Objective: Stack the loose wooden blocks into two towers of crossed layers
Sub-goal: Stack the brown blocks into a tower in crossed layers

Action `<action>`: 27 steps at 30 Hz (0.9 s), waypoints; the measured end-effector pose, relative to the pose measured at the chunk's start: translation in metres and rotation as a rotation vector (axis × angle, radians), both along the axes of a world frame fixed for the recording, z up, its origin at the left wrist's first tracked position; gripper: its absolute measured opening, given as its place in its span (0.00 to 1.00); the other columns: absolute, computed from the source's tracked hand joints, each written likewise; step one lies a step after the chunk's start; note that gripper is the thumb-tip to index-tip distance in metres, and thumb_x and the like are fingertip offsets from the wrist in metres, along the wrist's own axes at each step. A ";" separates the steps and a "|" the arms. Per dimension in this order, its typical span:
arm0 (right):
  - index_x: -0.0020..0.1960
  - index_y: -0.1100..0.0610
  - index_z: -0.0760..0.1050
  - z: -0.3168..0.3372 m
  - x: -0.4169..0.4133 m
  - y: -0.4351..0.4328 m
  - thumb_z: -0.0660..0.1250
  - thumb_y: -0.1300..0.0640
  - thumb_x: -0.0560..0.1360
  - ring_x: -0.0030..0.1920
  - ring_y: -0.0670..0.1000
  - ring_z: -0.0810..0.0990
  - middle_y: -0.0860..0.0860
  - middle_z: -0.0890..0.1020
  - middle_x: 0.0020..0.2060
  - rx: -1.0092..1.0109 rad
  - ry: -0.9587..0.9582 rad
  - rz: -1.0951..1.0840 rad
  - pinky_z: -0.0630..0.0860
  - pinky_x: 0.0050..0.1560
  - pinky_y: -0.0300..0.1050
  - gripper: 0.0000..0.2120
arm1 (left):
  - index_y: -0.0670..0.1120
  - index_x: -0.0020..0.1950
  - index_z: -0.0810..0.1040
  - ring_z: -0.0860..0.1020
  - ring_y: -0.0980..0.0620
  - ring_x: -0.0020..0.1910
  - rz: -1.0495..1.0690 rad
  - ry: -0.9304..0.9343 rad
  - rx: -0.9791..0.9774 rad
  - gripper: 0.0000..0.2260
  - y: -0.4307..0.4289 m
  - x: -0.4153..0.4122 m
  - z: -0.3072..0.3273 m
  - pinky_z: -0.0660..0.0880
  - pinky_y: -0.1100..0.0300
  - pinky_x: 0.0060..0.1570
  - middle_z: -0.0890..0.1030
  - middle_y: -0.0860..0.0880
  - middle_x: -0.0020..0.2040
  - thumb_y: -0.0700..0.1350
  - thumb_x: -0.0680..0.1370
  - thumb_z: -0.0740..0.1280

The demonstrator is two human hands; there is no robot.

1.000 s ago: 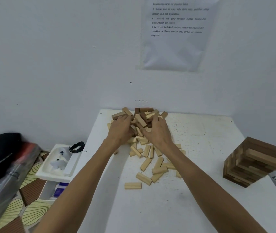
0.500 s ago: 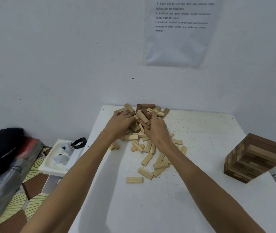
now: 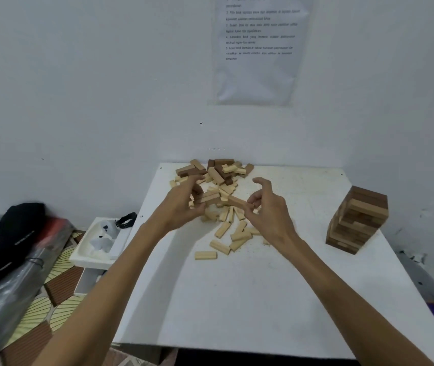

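Loose wooden blocks (image 3: pixel 219 175): heaped at the far edge of the table (image 3: pixel 237 299), just beyond both hands. Left hand (image 3: pixel 181 207) gripping a small bundle (image 3: pixel 206 199); right hand (image 3: pixel 268 211) pinching a single block (image 3: pixel 237 201), long axis pointing toward the left hand.

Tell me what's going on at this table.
A person is working through a pile of loose wooden blocks at the far side of a white table. The left hand grips a small bundle of blocks over the pile, and the right hand pinches one light block by its end. One tower of crossed layers already stands near the table's right edge; no second tower has been started.
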State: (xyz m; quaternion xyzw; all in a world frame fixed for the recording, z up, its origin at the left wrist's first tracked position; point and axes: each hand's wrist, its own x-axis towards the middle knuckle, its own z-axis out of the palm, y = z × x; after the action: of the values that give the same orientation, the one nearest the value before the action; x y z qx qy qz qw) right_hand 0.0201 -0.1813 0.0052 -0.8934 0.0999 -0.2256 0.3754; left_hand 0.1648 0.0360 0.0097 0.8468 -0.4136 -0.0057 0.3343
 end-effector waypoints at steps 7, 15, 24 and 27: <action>0.70 0.49 0.67 -0.016 -0.107 0.009 0.76 0.58 0.72 0.45 0.44 0.81 0.45 0.83 0.43 0.166 0.163 0.119 0.77 0.45 0.38 0.30 | 0.46 0.67 0.78 0.80 0.55 0.50 0.002 0.194 -0.138 0.21 0.008 -0.111 -0.029 0.80 0.61 0.50 0.81 0.52 0.52 0.41 0.75 0.75; 0.70 0.45 0.69 -0.039 -0.154 0.005 0.76 0.58 0.74 0.46 0.44 0.83 0.41 0.87 0.43 0.265 0.294 0.168 0.77 0.52 0.38 0.28 | 0.51 0.62 0.81 0.78 0.57 0.46 0.032 0.387 0.017 0.21 -0.010 -0.161 -0.052 0.76 0.62 0.49 0.81 0.52 0.47 0.48 0.71 0.80; 0.70 0.52 0.71 -0.053 -0.138 0.014 0.74 0.60 0.75 0.50 0.44 0.80 0.46 0.82 0.51 0.206 0.210 0.020 0.79 0.50 0.35 0.26 | 0.50 0.52 0.84 0.78 0.59 0.37 0.200 0.549 0.045 0.23 -0.014 -0.142 -0.042 0.69 0.73 0.35 0.84 0.51 0.40 0.50 0.61 0.86; 0.69 0.52 0.72 -0.057 -0.135 0.018 0.73 0.60 0.75 0.50 0.45 0.79 0.45 0.81 0.51 0.149 0.194 0.017 0.79 0.48 0.37 0.24 | 0.47 0.50 0.83 0.78 0.62 0.35 0.215 0.553 0.007 0.21 -0.012 -0.140 -0.043 0.70 0.72 0.34 0.84 0.51 0.39 0.48 0.62 0.86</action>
State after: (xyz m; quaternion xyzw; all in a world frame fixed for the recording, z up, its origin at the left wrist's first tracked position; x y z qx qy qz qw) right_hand -0.1151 -0.1636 -0.0517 -0.8815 0.1447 -0.1270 0.4312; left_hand 0.0248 0.0239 -0.0337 0.8533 -0.2147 -0.2021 0.4301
